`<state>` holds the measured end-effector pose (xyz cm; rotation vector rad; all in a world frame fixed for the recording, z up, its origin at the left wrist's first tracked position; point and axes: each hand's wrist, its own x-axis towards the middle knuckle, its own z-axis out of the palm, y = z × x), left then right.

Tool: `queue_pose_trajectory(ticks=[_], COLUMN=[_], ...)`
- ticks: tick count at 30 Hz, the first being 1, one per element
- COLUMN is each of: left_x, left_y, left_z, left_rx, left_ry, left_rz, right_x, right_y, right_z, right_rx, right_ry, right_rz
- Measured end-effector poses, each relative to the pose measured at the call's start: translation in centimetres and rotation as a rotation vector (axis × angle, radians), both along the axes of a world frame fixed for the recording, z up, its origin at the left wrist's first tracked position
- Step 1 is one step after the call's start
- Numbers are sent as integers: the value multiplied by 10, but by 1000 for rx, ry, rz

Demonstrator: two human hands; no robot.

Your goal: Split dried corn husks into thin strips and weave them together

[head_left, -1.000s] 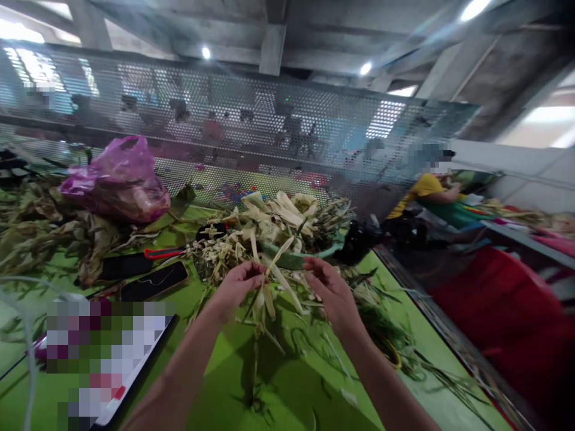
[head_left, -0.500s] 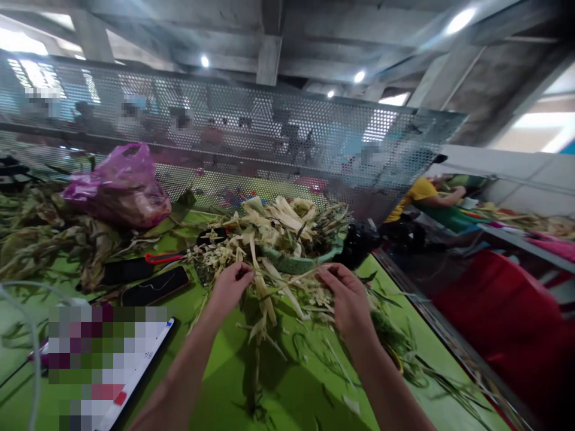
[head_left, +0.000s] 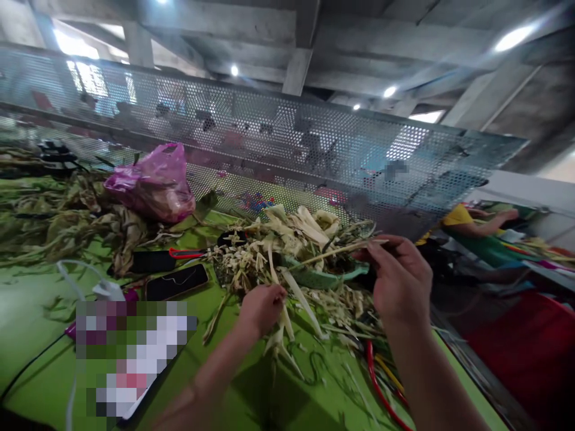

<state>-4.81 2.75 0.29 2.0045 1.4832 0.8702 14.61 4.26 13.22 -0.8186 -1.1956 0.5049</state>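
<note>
My right hand [head_left: 402, 278] is raised over the right side of the pile, thumb and fingers pinching a thin pale plant strip [head_left: 330, 254]. One end of the strip points left across a green basin [head_left: 330, 277], and a short tip sticks out past my thumb. Lower and to the left, my left hand [head_left: 264, 306] is closed, its fingers curled together beside a hanging pale dried husk strip [head_left: 272, 263]. What it holds, if anything, is hidden. Dried husks [head_left: 309, 224] that look like corn husks are heaped in the basin.
To the left lie a phone [head_left: 177, 281], a red-handled cutter [head_left: 186, 253] and a pink plastic bag [head_left: 155, 182] among dried leaves. A perforated metal screen [head_left: 269, 137] stands behind. A red cord [head_left: 377, 383] curves at the right. A co-worker's arm [head_left: 489, 224] shows beyond.
My hands have moved apart: the right rose to the right with the strip, while the left dropped lower. The view has shifted, and the red cord now shows.
</note>
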Motion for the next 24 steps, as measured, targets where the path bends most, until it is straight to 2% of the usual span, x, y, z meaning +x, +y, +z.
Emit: queue_pose_trajectory(ticks=[3, 5, 9, 11, 14, 17, 20, 24], left_x=[4, 8, 14, 15, 15, 13, 12, 10], left_y=[-5, -6, -7, -8, -11, -12, -10, -9], left_z=[-1, -3, -7, -8, -9, -7, -3, 1], left_rx=[-12, -44, -80, -55, -22, -15, -15, -41], left_ry=[65, 81, 97, 87, 86, 96, 102, 76], left_rz=[-20, -10, -11, -23, -52, -50, -29, -28], right_x=[-27, -45, -73, -80, -86, -93, -103, -115], right_y=[12, 23, 58, 77, 99, 113, 122, 131], right_z=[19, 20, -3, -18, -32, -34, -35, -43], right_rx=[90, 61, -135, -202, -103, -46, -38, -18], right_ry=[11, -21, -235, -523, -996, -1316, -1516, -1699], right_rz=[52, 99, 217, 230, 5, -174, -235, -216])
